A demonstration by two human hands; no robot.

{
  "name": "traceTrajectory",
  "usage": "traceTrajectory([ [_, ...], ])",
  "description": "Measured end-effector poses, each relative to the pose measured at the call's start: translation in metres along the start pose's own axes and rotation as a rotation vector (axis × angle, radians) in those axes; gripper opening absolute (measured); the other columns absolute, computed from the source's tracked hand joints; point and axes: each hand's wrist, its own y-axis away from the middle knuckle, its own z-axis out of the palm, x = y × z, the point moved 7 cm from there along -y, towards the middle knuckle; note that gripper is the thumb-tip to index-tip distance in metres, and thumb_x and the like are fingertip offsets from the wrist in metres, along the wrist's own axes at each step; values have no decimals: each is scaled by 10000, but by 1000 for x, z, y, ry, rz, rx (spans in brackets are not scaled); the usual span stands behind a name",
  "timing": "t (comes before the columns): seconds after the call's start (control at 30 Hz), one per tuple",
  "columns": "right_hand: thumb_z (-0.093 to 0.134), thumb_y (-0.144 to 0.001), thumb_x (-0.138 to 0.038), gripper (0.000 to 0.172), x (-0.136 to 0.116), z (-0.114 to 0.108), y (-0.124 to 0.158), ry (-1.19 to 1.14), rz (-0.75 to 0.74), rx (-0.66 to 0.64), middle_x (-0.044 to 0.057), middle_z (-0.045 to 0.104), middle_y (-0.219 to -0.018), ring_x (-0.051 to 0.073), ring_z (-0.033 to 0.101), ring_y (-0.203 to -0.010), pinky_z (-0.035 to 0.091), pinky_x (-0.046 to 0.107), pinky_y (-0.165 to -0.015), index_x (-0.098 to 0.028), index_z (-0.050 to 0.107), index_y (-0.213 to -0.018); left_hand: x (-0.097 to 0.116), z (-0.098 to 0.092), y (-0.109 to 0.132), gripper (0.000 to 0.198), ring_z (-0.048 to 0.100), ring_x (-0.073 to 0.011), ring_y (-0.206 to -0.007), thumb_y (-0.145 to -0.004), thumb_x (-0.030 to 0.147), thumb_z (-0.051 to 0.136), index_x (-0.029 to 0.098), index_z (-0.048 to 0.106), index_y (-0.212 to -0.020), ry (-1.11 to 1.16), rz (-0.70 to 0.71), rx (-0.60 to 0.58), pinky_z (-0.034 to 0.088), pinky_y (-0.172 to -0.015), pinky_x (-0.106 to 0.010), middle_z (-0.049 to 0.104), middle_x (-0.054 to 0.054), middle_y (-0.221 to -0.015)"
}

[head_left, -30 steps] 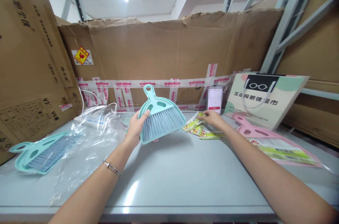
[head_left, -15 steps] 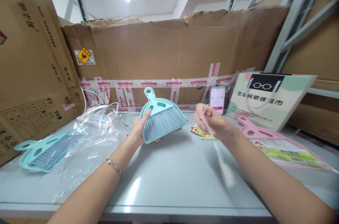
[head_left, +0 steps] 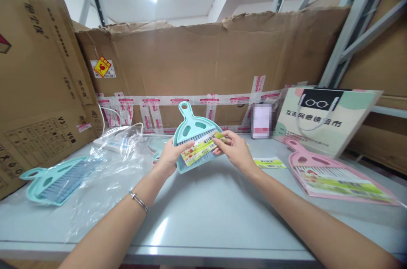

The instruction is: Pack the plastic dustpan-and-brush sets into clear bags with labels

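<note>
I am holding the teal dustpan set (head_left: 194, 142) up off the grey table (head_left: 203, 214), just ahead of me at twelve o'clock, handle pointing away. My left hand (head_left: 171, 156) is gripping its left edge, thumb curled over the bristles, fingers hidden behind. My right hand (head_left: 233, 150) is pinching the right end of a printed label card (head_left: 203, 147) and laying it across the brush. The card could be sitting crooked or sliding off, I reckon, since only a fingertip pinch is steadying it. At nine o'clock another teal set (head_left: 55, 178) is lying beside crumpled clear plastic (head_left: 108, 163). At three o'clock a pink set (head_left: 330, 176) is lying flat, with one loose label (head_left: 269, 162) between it and my right hand.
</note>
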Motion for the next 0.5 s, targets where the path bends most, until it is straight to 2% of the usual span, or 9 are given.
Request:
traceTrajectory([
  [0.07, 725, -581, -486, 424, 0, 0, 0, -4, -20, 14, -47, 592, -512, 135, 581, -453, 487, 261, -481, -201, 466, -757, 0, 0, 0, 547, 666, -242, -658, -481, 269, 822, 151, 562, -947, -31, 11, 12, 556, -582, -368, 694, -76, -786],
  [0.1, 732, -584, -472, 428, -1, -4, 1, -13, -55, 62, -69, 565, -516, 113, 553, -441, 466, 240, -466, -208, 451, -769, 0, -1, 0, 543, 658, -240, -610, -487, 274, 816, 149, 555, -947, -36, 8, 24, 549, -535, -367, 688, -69, -745],
  [0.2, 774, -564, -384, 475, -3, -21, 10, -107, -158, 360, -110, 502, -591, 64, 495, -481, 434, 190, -487, -233, 411, -829, 6, -6, 0, 528, 645, -237, -571, -515, 299, 801, 145, 540, -947, 29, 63, 70, 535, -484, -361, 680, -65, -715],
  [0.23, 788, -547, -359, 501, 1, -24, 14, -160, -142, 441, -105, 513, -635, 62, 507, -523, 442, 185, -515, -238, 414, -857, 9, -7, 0, 527, 650, -235, -601, -514, 298, 803, 144, 539, -943, 70, 102, 85, 541, -510, -359, 685, -72, -744],
  [0.27, 797, -533, -344, 522, 8, -21, 17, -223, -90, 462, -90, 542, -685, 69, 531, -573, 456, 190, -548, -240, 428, -887, 11, -8, 0, 527, 656, -232, -639, -511, 295, 806, 145, 540, -941, 107, 142, 98, 547, -545, -356, 689, -76, -780],
  [0.3, 798, -532, -342, 527, 15, -14, 18, -291, -13, 412, -67, 580, -742, 84, 561, -626, 474, 205, -583, -238, 452, -916, 11, -7, 1, 528, 658, -229, -677, -509, 291, 809, 148, 542, -941, 134, 170, 106, 551, -583, -353, 691, -76, -813],
  [0.4, 776, -577, -352, 469, 30, 25, 24, -508, 203, 85, -1, 666, -890, 148, 626, -780, 514, 285, -698, -224, 537, -960, 2, 0, 1, 503, 657, -216, -745, -522, 296, 808, 152, 557, -934, 129, 192, 86, 544, -676, -345, 691, -65, -853],
  [0.43, 769, -591, -342, 443, 32, 34, 27, -566, 252, 16, 8, 682, -902, 166, 638, -804, 521, 311, -721, -222, 560, -963, -3, 4, 1, 498, 655, -215, -767, -536, 303, 802, 153, 562, -946, 106, 190, 65, 539, -703, -345, 691, -65, -874],
  [0.5, 770, -597, -294, 409, 36, 39, 30, -638, 319, 12, 10, 707, -867, 189, 659, -795, 535, 340, -721, -219, 593, -958, -7, 10, 0, 483, 648, -223, -830, -586, 339, 772, 155, 566, -983, 19, 191, 9, 524, -752, -353, 685, -78, -944],
])
